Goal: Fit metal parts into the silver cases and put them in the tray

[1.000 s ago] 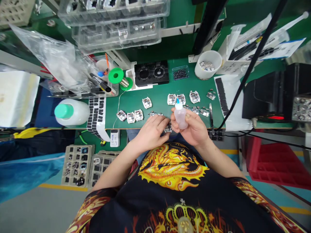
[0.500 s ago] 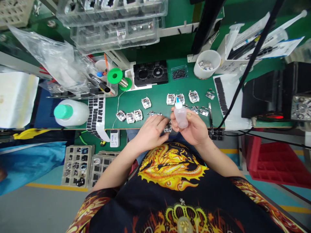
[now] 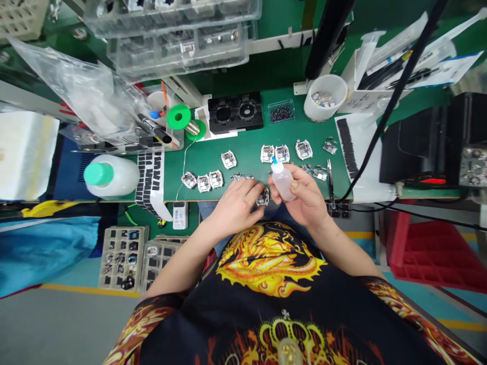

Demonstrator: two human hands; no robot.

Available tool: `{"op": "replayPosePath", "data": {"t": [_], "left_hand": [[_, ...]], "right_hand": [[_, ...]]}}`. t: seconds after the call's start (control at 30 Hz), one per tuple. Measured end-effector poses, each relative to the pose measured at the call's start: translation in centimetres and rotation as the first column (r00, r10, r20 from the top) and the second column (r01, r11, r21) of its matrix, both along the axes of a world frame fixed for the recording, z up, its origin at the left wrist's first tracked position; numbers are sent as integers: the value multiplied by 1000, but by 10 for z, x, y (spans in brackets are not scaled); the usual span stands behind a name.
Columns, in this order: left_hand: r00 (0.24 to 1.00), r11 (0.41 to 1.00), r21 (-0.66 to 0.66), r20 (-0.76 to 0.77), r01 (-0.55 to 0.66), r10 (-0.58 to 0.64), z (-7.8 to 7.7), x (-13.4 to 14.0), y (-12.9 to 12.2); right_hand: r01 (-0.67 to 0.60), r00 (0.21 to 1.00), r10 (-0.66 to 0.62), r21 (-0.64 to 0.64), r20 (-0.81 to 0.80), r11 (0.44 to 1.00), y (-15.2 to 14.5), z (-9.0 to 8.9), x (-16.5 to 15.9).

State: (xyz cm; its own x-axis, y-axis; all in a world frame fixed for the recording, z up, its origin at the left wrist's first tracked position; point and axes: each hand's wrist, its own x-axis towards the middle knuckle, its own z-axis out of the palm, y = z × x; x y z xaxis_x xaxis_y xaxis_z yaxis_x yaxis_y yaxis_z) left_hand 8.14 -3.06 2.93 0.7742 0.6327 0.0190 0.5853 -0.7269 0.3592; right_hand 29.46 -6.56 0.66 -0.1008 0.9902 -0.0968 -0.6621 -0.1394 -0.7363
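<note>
My right hand (image 3: 306, 197) is closed round a small translucent squeeze bottle (image 3: 282, 182), its blue-tipped nozzle pointing up and slightly left. At the bench's front edge, my left hand (image 3: 238, 203) grips a small watch case (image 3: 263, 196) with electronics inside, between thumb and fingers. Several similar cases lie about: a group (image 3: 204, 183) to the left of my left hand, a single case (image 3: 229, 159) beyond it, and others (image 3: 282, 153) beyond the bottle. Small loose metal parts (image 3: 318, 173) and tweezers (image 3: 330, 181) lie right of my right hand.
A white bottle with a green cap (image 3: 114, 176) stands left, near a solder spool (image 3: 179, 117). Behind are a black tray (image 3: 236, 112), a box of tiny screws (image 3: 281, 111) and a white cup (image 3: 325, 99). A black cable (image 3: 384, 114) hangs across the right side.
The squeeze bottle has tilted a little further left in my right hand. My left hand stays in place with the watch case, which shows slightly more.
</note>
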Motion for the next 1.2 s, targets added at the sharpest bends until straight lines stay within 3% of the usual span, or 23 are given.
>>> {"op": "replayPosePath", "data": {"t": [0.1,0.23,0.4,0.53,0.77,1.2], "left_hand": [[999,999,-8,5,-41,41,2,-1,1],[997,997,-1,10,-81,81,2,-3,3],[996,996,14,-23,-83,84,1,-4,3],[996,997,9,-41,-77,77,2,-4,5],[995,997,13,-59,-79,79,3,-4,7],[995,997,21,-72,-69,70,2,-5,7]], "right_hand": [[111,959,-133,103,248,989,-7,-1,7],[153,701,-332,321,631,935,-19,-7,25],[6,423,-468,515,776,857,-32,-16,40],[-124,294,-499,550,815,826,-38,-21,45],[-243,238,-486,536,841,808,-38,-26,49],[-271,231,-482,532,845,803,-35,-27,50]]}}
